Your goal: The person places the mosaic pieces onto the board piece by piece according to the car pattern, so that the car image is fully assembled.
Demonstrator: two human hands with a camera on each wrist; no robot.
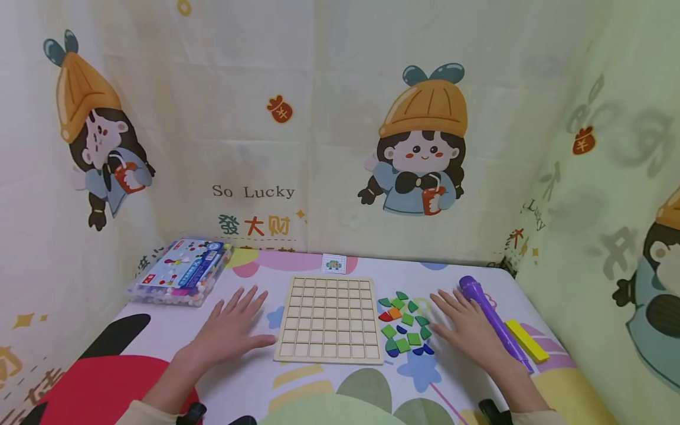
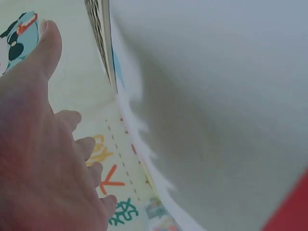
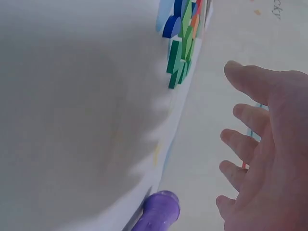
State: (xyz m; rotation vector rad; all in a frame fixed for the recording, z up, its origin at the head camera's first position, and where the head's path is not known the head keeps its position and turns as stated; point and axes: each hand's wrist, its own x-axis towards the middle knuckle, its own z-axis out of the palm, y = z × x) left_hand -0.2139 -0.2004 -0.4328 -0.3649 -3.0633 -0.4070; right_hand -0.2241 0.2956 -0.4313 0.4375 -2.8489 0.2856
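Note:
Both hands hover palm down over the table with fingers spread, holding nothing. The left hand (image 1: 228, 327) is just left of a wooden grid board (image 1: 328, 319), its thumb pointing toward the board's left edge. Between the board and the right hand (image 1: 467, 324) lies a loose group of small flat pieces (image 1: 406, 319): green squares, green and blue curved pieces, one orange and one red. In the right wrist view the right fingers are spread above the table, with some green pieces (image 3: 174, 57) beyond the thumb. A small card (image 1: 333, 264) printed with a colourful figure lies behind the board.
A purple microphone-shaped stick (image 1: 494, 321) lies right of the right hand, partly behind the forearm, with a yellow bar (image 1: 526, 341) beside it. At the back left stands a clear plastic box (image 1: 182, 271) with a printed label. Printed curtains (image 1: 329, 147) surround the table.

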